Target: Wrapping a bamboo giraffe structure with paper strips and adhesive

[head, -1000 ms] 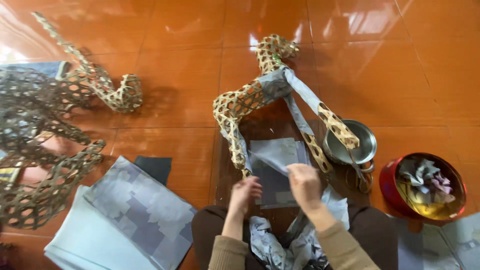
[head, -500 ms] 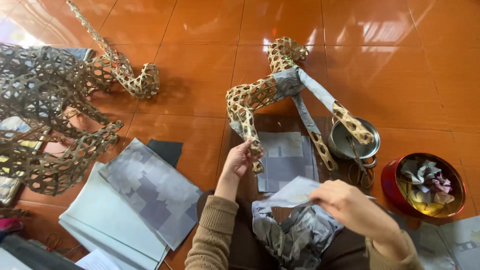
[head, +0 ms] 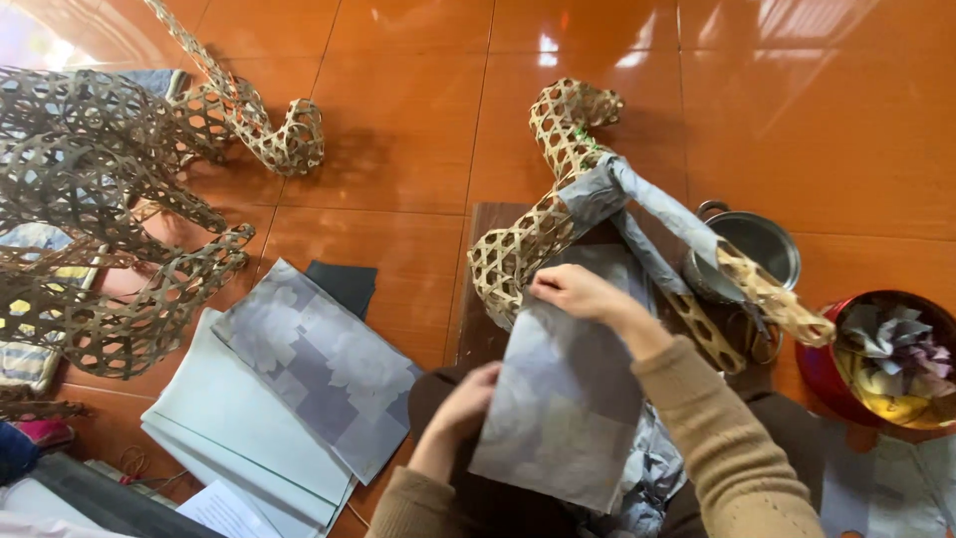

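Note:
A woven bamboo lattice frame [head: 543,224] shaped like an animal stands on a dark wooden board [head: 476,289], partly wrapped in grey paper strips [head: 657,214]. My right hand [head: 578,292] pinches the top edge of a grey patterned paper sheet [head: 563,399] and holds it against the frame's body. At the sheet's lower left edge, my left hand [head: 466,401] grips it. The sheet hangs down over my lap and hides what lies under it.
A stack of grey patterned sheets [head: 299,389] lies on the orange tiled floor at left. Larger woven lattice frames [head: 119,199] spread at far left. A metal pot [head: 757,249] and a red bowl of crumpled paper [head: 891,359] sit at right.
My right hand has lifted a grey sheet from my lap up to the frame's body. My left hand has dropped from the frame's leg to the sheet's lower edge.

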